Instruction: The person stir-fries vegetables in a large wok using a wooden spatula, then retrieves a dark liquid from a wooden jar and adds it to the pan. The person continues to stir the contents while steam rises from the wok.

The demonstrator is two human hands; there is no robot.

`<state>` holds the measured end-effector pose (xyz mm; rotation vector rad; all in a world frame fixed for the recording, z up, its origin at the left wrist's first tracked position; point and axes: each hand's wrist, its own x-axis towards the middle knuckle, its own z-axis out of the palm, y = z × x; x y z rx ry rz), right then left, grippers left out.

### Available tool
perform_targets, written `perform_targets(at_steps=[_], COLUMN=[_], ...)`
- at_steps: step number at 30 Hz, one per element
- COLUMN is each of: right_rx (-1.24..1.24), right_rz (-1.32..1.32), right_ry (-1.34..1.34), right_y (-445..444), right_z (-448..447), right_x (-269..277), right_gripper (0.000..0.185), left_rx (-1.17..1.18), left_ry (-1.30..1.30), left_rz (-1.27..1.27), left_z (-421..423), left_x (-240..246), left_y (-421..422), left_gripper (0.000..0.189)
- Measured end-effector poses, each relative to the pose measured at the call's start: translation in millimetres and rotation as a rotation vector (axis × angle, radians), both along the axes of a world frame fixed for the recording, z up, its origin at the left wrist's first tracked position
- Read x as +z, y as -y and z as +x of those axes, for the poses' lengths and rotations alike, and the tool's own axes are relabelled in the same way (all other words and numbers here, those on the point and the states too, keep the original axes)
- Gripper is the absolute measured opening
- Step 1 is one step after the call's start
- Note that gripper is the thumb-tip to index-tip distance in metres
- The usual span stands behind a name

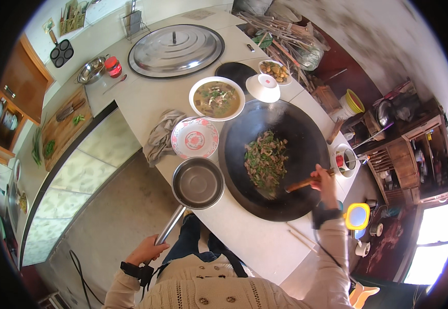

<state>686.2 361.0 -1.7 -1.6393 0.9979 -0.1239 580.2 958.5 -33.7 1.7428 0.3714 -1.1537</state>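
Observation:
My left hand [148, 249] grips the metal handle of a small saucepan [198, 183], whose inside looks bare, held beside the counter edge. My right hand [324, 181] holds the wooden handle of a spatula [304, 185]; its blade is not clearly visible. The spatula reaches into a large black wok [305, 135] set in the counter. Chopped meat with green vegetables [266, 160] lies in the wok. Left of the wok is a patterned pink and white bowl [195, 138]. Behind that stands a white bowl of soup [217, 98].
A grey cloth [162, 135] lies by the patterned bowl. An upturned white bowl [263, 88] and a dish of food [275, 72] stand behind the wok. A large metal lid [175, 50] lies farther back. At left is a cutting board [67, 127] with a cleaver; chopsticks [302, 236] lie near the front.

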Motion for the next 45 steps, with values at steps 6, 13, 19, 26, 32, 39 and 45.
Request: perform_targets(at_steps=[6,13,19,26,32,39,45], right_rx=[-0.174,0.178,0.142,0.291,-0.033,-0.233,-0.069], right_rz=[0.2,-0.238,0.005,-0.229,0.042,-0.084,0.054], right_ry=[0.478,0.071,0.391,0.514,0.367,0.403,0.558], right_y=[-31,0,-38,-39,-88,-111,-70], right_z=[14,-10,35,89,3,-73,-1], right_x=[-42,-16,-36,-13,-90,-156,-96], right_gripper=[0.022,0.024,0.022,0.022,0.03,0.029,0.022], left_rx=[-0.015,-0.001,0.014,0.06,0.113,0.271,0.359], left_ry=[0.014,0.027,0.023,-0.016,0.002,0.014,0.12], left_rz=[0.033,0.02,0.028,0.003,0.007,-0.043,-0.022], left_z=[0,-1,-9,-15,-14,19,79], left_x=[3,-1,2,22,48,66,58], left_y=[0,0,5,6,-8,-33,-58], left_gripper=[0.027,0.024,0.025,0.024,0.022,0.021,0.02])
